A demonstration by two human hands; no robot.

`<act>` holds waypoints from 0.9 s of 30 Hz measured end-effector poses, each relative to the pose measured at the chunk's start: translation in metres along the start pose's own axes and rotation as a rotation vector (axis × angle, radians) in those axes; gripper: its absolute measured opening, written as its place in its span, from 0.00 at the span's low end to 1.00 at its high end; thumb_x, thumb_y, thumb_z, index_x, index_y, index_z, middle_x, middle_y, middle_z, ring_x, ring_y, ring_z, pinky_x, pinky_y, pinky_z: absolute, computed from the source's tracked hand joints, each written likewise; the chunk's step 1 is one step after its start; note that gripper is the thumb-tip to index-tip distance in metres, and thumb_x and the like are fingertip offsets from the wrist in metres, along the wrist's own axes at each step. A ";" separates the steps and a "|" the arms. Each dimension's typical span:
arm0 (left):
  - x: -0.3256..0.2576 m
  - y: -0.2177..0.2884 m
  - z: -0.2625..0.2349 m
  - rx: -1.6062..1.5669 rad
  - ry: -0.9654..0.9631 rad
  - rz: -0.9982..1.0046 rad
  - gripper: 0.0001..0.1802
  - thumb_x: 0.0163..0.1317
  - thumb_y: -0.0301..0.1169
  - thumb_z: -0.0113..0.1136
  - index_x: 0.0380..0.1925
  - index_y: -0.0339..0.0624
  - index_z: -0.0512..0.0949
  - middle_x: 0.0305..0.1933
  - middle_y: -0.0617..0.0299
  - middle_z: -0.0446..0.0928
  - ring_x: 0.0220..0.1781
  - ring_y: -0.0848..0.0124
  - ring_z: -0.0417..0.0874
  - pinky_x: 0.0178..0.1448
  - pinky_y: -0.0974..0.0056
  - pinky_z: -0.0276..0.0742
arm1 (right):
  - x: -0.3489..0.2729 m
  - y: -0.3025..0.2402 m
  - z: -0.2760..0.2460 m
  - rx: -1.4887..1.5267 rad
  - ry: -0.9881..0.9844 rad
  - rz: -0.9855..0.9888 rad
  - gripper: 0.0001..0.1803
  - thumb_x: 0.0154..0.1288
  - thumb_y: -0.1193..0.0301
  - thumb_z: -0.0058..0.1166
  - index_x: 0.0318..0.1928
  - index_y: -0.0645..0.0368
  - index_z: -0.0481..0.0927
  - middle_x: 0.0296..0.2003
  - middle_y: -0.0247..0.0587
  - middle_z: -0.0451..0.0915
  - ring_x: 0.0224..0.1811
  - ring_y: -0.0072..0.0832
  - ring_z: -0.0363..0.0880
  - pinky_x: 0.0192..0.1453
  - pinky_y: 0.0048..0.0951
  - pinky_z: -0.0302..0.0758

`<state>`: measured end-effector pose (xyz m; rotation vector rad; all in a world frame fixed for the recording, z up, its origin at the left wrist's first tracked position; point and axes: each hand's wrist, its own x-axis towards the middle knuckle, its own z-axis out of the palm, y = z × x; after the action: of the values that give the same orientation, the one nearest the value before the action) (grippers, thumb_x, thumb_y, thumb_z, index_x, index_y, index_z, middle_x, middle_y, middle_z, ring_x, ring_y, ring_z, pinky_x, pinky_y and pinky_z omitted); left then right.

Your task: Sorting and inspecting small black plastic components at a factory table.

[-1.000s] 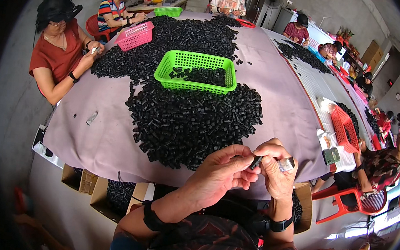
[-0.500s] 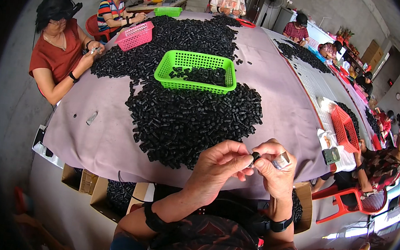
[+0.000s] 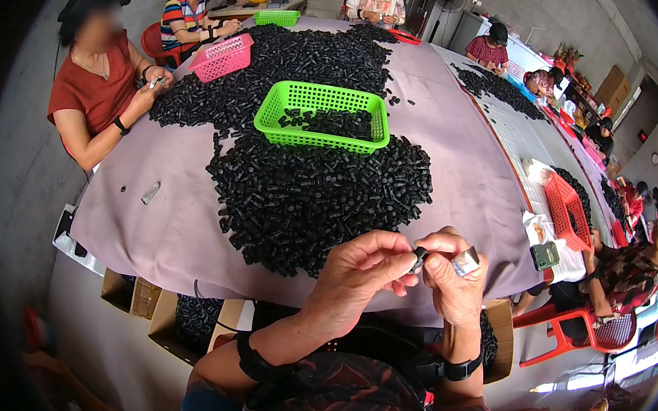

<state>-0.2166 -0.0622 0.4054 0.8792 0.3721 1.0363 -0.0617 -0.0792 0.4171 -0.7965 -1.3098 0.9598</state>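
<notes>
Above the near edge of the table, my left hand (image 3: 360, 276) pinches a small black cylindrical part (image 3: 419, 260) between thumb and fingers. Close against it, my right hand (image 3: 454, 289) is closed, its thumb and index fingertip at the part. A flat silvery piece (image 3: 464, 261) sits in the right hand's fingers; its exact kind I cannot make out. Just beyond my hands lies a large heap of similar black parts (image 3: 321, 205). A green plastic basket (image 3: 320, 140) stands at the far side of this heap with some black parts inside.
A pink basket (image 3: 222, 58) and another green basket (image 3: 276, 18) stand farther back by more black parts. Co-workers sit around the table, one in a rust top (image 3: 95, 79) at the left. A silvery scrap (image 3: 151, 192) lies on the mauve cloth (image 3: 165, 231). Cardboard boxes (image 3: 165, 324) stand below.
My right fingers and the silvery piece have shifted and tilted slightly at the black part. My left hand keeps its pinch in nearly the same place. The co-worker at left has turned their head.
</notes>
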 end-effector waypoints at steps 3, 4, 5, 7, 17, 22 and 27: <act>0.000 -0.001 0.000 -0.006 -0.008 0.019 0.07 0.62 0.25 0.53 0.40 0.37 0.73 0.36 0.61 0.76 0.35 0.74 0.77 0.37 0.69 0.74 | 0.001 -0.004 0.006 0.009 -0.025 -0.032 0.08 0.56 0.78 0.57 0.37 0.67 0.79 0.30 0.36 0.74 0.31 0.20 0.73 0.35 0.19 0.70; -0.001 0.000 0.002 -0.025 0.008 0.013 0.07 0.61 0.26 0.54 0.39 0.37 0.74 0.36 0.62 0.75 0.35 0.75 0.78 0.37 0.71 0.74 | 0.001 -0.001 0.004 -0.067 -0.007 -0.057 0.08 0.56 0.79 0.57 0.38 0.67 0.78 0.29 0.35 0.74 0.31 0.19 0.72 0.35 0.18 0.69; -0.001 0.001 0.003 -0.044 0.025 0.008 0.08 0.61 0.26 0.55 0.39 0.36 0.74 0.36 0.63 0.75 0.35 0.76 0.78 0.36 0.73 0.74 | 0.001 0.001 0.003 -0.144 0.010 -0.082 0.08 0.56 0.79 0.57 0.38 0.67 0.78 0.29 0.35 0.74 0.31 0.19 0.72 0.35 0.17 0.69; -0.001 0.000 0.003 -0.047 0.025 -0.004 0.08 0.61 0.27 0.55 0.40 0.36 0.74 0.36 0.62 0.75 0.35 0.76 0.78 0.36 0.72 0.74 | 0.000 -0.002 0.001 -0.196 0.009 -0.064 0.08 0.57 0.79 0.57 0.38 0.67 0.78 0.29 0.35 0.74 0.31 0.18 0.72 0.35 0.17 0.68; 0.000 -0.001 0.002 -0.186 0.033 -0.080 0.12 0.63 0.26 0.50 0.46 0.36 0.72 0.36 0.57 0.76 0.35 0.72 0.76 0.40 0.66 0.74 | -0.002 -0.006 -0.008 -0.148 -0.006 0.019 0.15 0.61 0.65 0.52 0.41 0.64 0.74 0.23 0.29 0.69 0.27 0.14 0.65 0.30 0.17 0.61; 0.001 -0.001 -0.002 -0.215 0.009 -0.036 0.12 0.64 0.26 0.50 0.47 0.36 0.72 0.36 0.57 0.76 0.35 0.72 0.76 0.38 0.65 0.73 | -0.003 -0.012 -0.006 -0.379 -0.116 -0.078 0.17 0.60 0.61 0.53 0.35 0.65 0.75 0.23 0.34 0.73 0.26 0.18 0.68 0.30 0.20 0.66; 0.000 -0.002 -0.004 -0.247 0.001 0.001 0.12 0.63 0.27 0.53 0.45 0.36 0.73 0.37 0.62 0.76 0.35 0.75 0.76 0.36 0.69 0.73 | -0.002 -0.022 0.000 -0.616 -0.143 -0.134 0.11 0.54 0.68 0.61 0.34 0.63 0.78 0.23 0.38 0.76 0.22 0.21 0.70 0.27 0.22 0.67</act>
<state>-0.2180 -0.0603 0.4012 0.6578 0.2381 1.0578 -0.0589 -0.0899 0.4362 -1.1000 -1.7955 0.5068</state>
